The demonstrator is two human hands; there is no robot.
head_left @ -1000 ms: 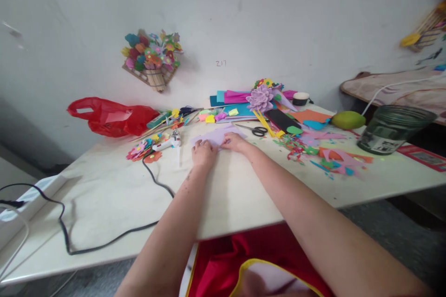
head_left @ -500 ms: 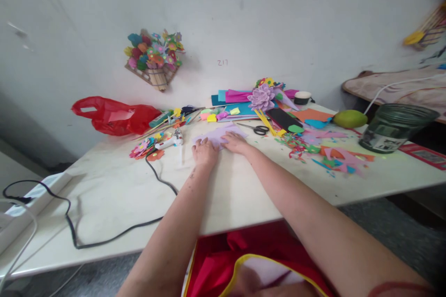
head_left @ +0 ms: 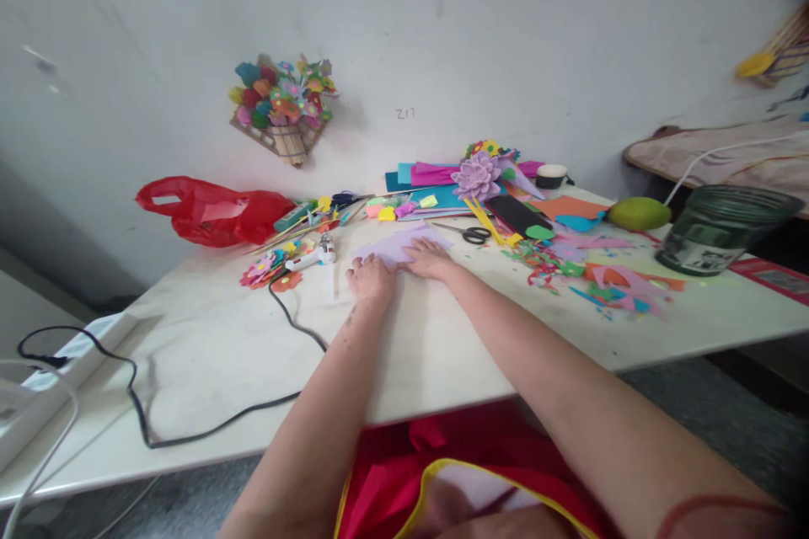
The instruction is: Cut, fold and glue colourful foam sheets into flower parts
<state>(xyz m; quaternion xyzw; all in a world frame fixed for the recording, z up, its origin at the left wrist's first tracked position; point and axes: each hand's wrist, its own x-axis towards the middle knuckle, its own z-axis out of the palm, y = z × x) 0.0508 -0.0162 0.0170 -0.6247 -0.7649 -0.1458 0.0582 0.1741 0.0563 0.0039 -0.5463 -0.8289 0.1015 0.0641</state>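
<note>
A light purple sheet (head_left: 404, 241) lies on the white table (head_left: 436, 354). My left hand (head_left: 372, 280) rests at the sheet's left near edge, its fingers a little bent and apart. On the right part of the sheet lies my right hand (head_left: 428, 258), flat with the fingers spread. Left of the sheet is a white glue gun (head_left: 311, 256) with a black cord, beside colourful foam flowers (head_left: 264, 267). Black-handled scissors (head_left: 474, 234) lie just beyond my right hand.
A red plastic bag (head_left: 221, 215) is at the back left. Paper scraps (head_left: 607, 286), a black phone (head_left: 515, 216) and a green jar (head_left: 720, 232) are on the right. A power strip (head_left: 76, 370) lies at the left edge.
The view has shifted slightly, so the things on the table appear a little further right. Both hands stay on the sheet, my left hand now slightly further left against it.
</note>
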